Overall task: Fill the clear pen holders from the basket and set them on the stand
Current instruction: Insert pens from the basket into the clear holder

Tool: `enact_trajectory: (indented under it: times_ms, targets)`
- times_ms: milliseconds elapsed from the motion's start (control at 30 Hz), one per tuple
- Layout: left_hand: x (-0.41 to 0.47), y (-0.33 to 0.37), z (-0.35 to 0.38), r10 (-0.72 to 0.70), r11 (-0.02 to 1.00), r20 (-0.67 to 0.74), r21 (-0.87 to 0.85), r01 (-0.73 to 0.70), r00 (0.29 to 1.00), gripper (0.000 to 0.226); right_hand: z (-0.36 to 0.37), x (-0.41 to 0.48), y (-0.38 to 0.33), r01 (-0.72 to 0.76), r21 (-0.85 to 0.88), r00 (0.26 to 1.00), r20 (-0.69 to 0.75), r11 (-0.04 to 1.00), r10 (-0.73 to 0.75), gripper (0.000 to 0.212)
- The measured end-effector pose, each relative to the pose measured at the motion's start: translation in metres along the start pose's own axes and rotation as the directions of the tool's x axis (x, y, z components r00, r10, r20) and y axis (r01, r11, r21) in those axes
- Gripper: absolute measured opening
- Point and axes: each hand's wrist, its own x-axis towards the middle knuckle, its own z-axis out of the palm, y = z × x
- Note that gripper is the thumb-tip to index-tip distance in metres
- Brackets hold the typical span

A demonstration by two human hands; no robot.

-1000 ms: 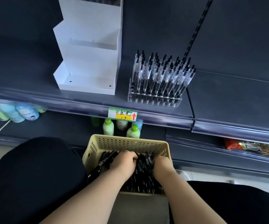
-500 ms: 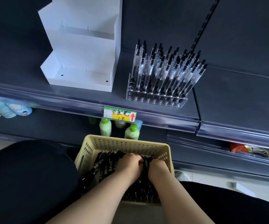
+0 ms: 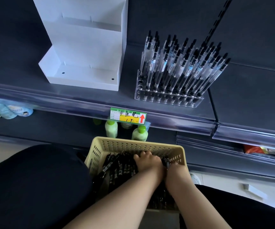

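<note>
A beige perforated basket (image 3: 134,143) sits on my lap, full of black pens (image 3: 120,168). Both hands are down inside it, pressed close together at its right side. My left hand (image 3: 147,161) curls its fingers into the pile. Beside it, my right hand (image 3: 176,170) grips a bunch of pens whose dark ends stick up between the two hands; its fingers are hidden. On the shelf above stands a clear pen holder (image 3: 166,98) packed with several upright pens (image 3: 183,65). The white tiered stand (image 3: 84,78) to its left holds nothing.
A dark shelf (image 3: 241,90) carries the stand and holder, with a green and yellow price tag (image 3: 127,115) on its front rail. Green-capped bottles (image 3: 111,128) stand on the lower shelf behind the basket. Blue bottles (image 3: 9,110) lie at the far left.
My hands have shifted to the right inside the basket and drawn tighter together. The camera has tilted, so the shelf, stand and holder sit lower and nearer in view.
</note>
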Motion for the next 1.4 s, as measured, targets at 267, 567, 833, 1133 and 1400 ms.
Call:
enact_trajectory:
  times_ms: [267, 567, 833, 1133, 1400]
  targets:
    - [-0.014, -0.019, -0.007, -0.166, 0.905, -0.008, -0.397, 0.15, 0.986, 0.047, -0.004, 0.001, -0.007, -0.077, 0.31, 0.993, -0.064, 0.947, 0.102, 0.036]
    - [-0.059, -0.054, -0.033, -0.07, 0.598, -0.322, -0.771, -0.219, 0.944, 0.013, -0.036, -0.039, -0.013, 0.173, 0.458, 0.944, -0.33, 0.872, -0.014, 0.027]
    - [-0.108, -0.082, -0.076, 0.025, 0.623, -0.547, -0.646, -0.441, 0.836, 0.011, -0.074, -0.079, -0.026, 0.482, 0.539, 0.794, -0.602, 0.691, -0.084, 0.012]
    - [-0.139, -0.11, -0.145, -0.049, 0.509, -0.767, -0.57, -0.645, 0.639, 0.021, -0.125, -0.109, -0.037, 0.712, 0.553, 0.628, -0.777, 0.432, -0.041, 0.016]
    - [-0.124, -0.121, -0.213, -0.199, 0.373, -0.871, -0.492, -0.787, 0.45, 0.02, -0.217, -0.124, -0.033, 0.867, 0.346, 0.367, -0.93, 0.358, 0.009, 0.017]
